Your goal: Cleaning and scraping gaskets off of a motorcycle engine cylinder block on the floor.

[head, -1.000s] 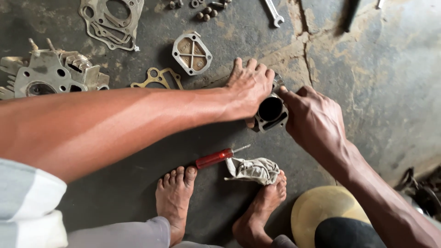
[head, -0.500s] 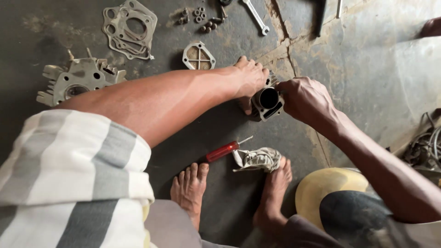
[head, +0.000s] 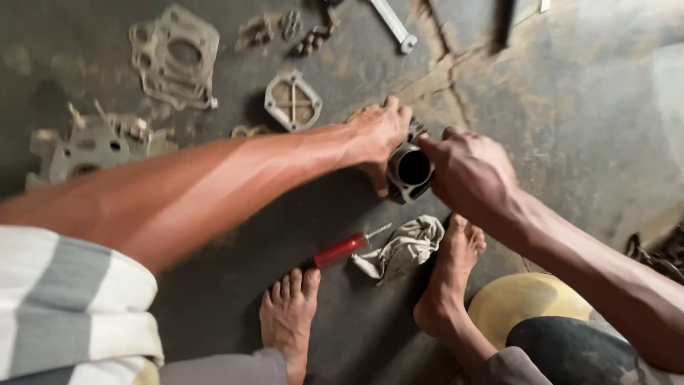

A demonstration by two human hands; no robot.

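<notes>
At frame centre, the left hand [head: 376,132] and right hand [head: 470,175] clasp a metal cylinder [head: 409,170], fingers wrapped around it; a red-handled screwdriver [head: 343,249] and rag [head: 403,248] lie below.

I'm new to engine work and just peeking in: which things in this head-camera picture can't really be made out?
- Metal cylinder: its sides are covered by the left hand and right hand.
- Wrench: its upper end is cut off by the top edge.
- Small parts near the top: blurred, too small to identify.
- Dark tangle: cut off by the right edge.
- Gasket: motion blur hides its detail.
</notes>
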